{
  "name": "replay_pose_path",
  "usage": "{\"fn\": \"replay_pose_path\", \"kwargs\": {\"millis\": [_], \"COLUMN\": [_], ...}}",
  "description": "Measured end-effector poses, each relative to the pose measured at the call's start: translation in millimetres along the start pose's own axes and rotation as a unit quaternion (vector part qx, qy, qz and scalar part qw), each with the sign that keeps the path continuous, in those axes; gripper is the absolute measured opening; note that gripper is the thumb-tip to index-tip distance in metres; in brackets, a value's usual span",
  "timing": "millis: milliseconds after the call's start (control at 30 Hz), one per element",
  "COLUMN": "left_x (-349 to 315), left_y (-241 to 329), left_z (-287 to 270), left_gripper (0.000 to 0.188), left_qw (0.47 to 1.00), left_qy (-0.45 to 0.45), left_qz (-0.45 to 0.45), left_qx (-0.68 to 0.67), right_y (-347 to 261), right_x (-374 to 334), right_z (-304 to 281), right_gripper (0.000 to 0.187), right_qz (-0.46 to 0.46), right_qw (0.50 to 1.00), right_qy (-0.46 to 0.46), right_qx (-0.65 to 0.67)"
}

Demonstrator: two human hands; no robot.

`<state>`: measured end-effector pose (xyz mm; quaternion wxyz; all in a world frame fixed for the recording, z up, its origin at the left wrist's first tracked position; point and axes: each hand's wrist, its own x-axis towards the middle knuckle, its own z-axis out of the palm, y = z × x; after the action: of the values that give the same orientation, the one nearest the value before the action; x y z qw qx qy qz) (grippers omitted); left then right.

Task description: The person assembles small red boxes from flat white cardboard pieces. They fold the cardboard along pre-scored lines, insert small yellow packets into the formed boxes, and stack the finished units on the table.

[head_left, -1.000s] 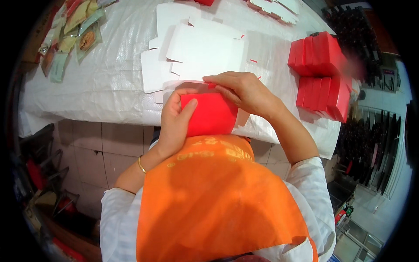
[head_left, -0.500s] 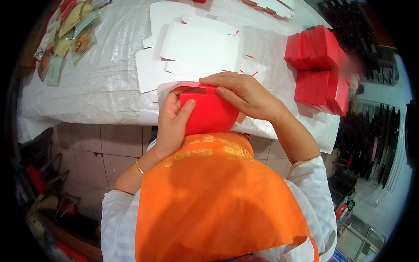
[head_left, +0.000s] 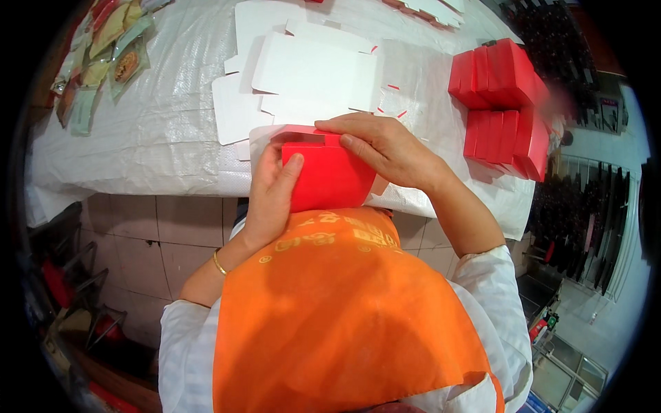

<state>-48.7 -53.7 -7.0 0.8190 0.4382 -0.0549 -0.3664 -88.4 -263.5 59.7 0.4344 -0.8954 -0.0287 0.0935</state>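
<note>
Between my hands a red cardboard box (head_left: 323, 180) rests against the orange apron, with a gap along its upper edge and a flap standing beyond it. My left hand (head_left: 271, 189) grips its left side, thumb flat on the red front and fingers behind, partly hidden. My right hand (head_left: 385, 148) lies over the upper right corner, its thumb on the edge and its fingers along the flap. Just beyond the box, flat white carton blanks (head_left: 317, 65) overlap on the table.
A white plastic sheet (head_left: 175, 110) covers the table. Folded red boxes (head_left: 506, 76) stand in two groups at the right. Clear packets of food (head_left: 127, 62) lie at the far left. More carton blanks (head_left: 434, 10) are at the back. Below the table edge is a tiled floor (head_left: 189, 224).
Almost nothing differs. Both hands keep their hold on the red box, and the whole view has shifted very slightly.
</note>
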Motion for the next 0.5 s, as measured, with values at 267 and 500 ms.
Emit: {"fn": "replay_pose_path", "kwargs": {"millis": [267,500], "left_x": [-2,0], "left_y": [-3,-6], "left_z": [-8,-14], "left_gripper": [0.032,0.032], "left_qw": [0.997,0.994], "left_qy": [-0.016,-0.030], "left_qz": [-0.046,-0.029], "left_qx": [0.068,0.100], "right_y": [-4,-6], "right_x": [-3,-1], "right_z": [3,7], "right_gripper": [0.033,0.033], "right_qz": [0.004,0.009], "right_qw": [0.999,1.000], "right_qy": [0.008,0.004], "right_qx": [-0.047,-0.020]}}
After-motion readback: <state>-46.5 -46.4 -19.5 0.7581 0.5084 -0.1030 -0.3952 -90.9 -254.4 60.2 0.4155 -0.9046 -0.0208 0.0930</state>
